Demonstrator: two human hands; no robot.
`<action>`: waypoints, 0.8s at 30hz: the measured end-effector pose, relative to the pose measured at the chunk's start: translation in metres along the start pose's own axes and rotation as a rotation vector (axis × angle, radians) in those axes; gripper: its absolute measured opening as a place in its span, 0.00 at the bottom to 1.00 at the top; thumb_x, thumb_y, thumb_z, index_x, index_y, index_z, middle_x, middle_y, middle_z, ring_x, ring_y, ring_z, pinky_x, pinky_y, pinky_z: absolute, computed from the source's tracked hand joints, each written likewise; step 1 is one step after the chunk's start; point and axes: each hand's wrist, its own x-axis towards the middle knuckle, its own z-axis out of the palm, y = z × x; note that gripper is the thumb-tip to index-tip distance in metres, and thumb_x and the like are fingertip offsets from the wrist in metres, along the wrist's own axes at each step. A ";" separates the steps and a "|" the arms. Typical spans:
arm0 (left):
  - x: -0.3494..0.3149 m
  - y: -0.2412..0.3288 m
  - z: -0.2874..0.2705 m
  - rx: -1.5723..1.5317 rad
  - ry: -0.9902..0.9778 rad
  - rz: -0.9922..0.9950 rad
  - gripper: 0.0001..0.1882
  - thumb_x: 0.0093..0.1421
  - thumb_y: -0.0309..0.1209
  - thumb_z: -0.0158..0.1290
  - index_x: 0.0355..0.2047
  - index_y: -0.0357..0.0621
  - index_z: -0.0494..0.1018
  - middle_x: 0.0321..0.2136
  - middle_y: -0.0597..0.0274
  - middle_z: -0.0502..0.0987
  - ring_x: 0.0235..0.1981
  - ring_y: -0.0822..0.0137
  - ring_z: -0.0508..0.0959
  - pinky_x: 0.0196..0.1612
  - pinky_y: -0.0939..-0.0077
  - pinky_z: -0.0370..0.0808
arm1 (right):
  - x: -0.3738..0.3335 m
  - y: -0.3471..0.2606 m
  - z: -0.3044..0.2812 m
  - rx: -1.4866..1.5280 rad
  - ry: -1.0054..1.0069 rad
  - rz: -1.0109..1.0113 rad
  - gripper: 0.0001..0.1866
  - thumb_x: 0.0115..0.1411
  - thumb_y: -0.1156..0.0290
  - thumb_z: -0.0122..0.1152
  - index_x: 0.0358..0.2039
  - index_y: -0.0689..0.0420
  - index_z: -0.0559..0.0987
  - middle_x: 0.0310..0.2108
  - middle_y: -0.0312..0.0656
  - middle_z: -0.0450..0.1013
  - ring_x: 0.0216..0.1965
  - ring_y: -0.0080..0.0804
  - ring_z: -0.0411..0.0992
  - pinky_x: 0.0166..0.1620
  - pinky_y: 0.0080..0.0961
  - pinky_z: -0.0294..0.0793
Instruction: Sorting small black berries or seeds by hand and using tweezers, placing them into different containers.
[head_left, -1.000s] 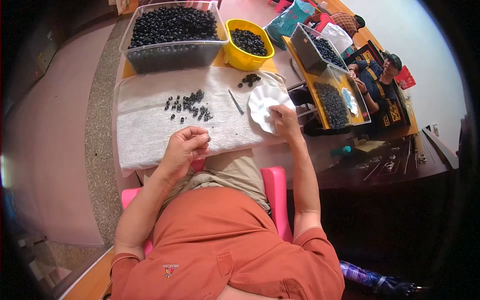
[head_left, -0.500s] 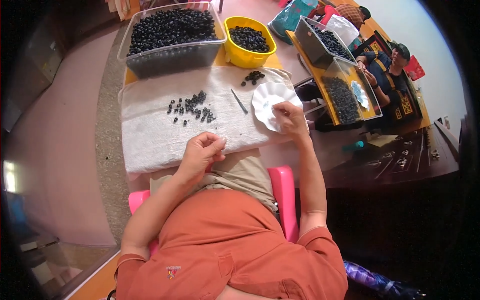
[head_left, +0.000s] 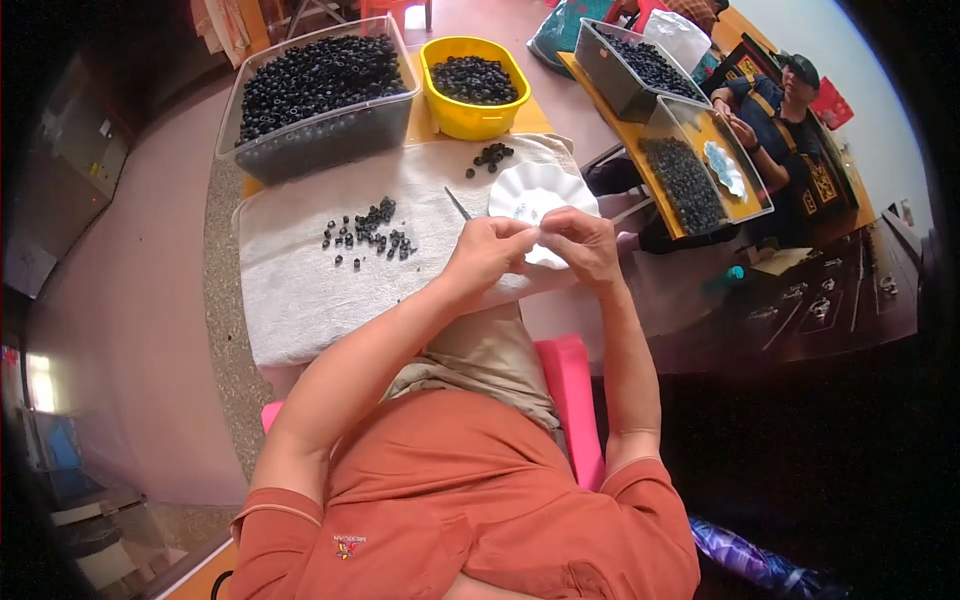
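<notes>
My left hand (head_left: 490, 254) and my right hand (head_left: 583, 246) meet over the near edge of a white scalloped dish (head_left: 514, 187). Both are closed in a pinch, fingertips almost touching. Whatever sits between them is too small to make out. Tiny bluish bits lie in the dish. A slim dark pointed tool (head_left: 457, 202) rests on the white cloth (head_left: 300, 300), left of the dish. Several small black ring-like parts (head_left: 375, 228) are scattered on the cloth to the left, and a smaller cluster (head_left: 492, 157) lies beyond the dish.
At the back stand a large clear bin (head_left: 325, 140) and a yellow tub (head_left: 478, 118), both filled with black parts. To the right, a co-worker (head_left: 775, 130) sits at another table with clear bins (head_left: 683, 185). My legs are below the cloth's front edge, beside a pink chair arm (head_left: 568, 395).
My left hand has moved right and forward from the cloth's front edge to meet my right hand. The right hand has come slightly nearer, out of the dish's middle. The view has shifted slightly.
</notes>
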 end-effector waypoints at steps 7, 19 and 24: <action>0.011 -0.006 0.006 0.059 0.019 0.004 0.10 0.64 0.32 0.57 0.37 0.36 0.77 0.29 0.67 0.77 0.27 0.78 0.74 0.32 0.81 0.76 | 0.001 0.009 -0.006 0.051 -0.019 -0.021 0.05 0.57 0.84 0.63 0.35 0.67 0.80 0.38 0.40 0.76 0.39 0.23 0.74 0.43 0.19 0.74; 0.015 -0.006 0.008 0.077 0.061 0.012 0.09 0.61 0.31 0.59 0.35 0.37 0.76 0.27 0.65 0.78 0.24 0.77 0.74 0.30 0.84 0.74 | -0.002 0.013 -0.006 0.086 -0.018 -0.016 0.05 0.58 0.83 0.62 0.36 0.67 0.80 0.37 0.42 0.76 0.36 0.25 0.77 0.40 0.19 0.78; 0.013 -0.002 0.009 0.169 0.070 0.062 0.10 0.61 0.32 0.59 0.35 0.37 0.76 0.27 0.64 0.79 0.24 0.77 0.75 0.29 0.84 0.73 | -0.003 0.012 -0.006 0.062 -0.026 0.007 0.06 0.58 0.82 0.60 0.37 0.67 0.80 0.36 0.41 0.77 0.36 0.25 0.77 0.39 0.18 0.78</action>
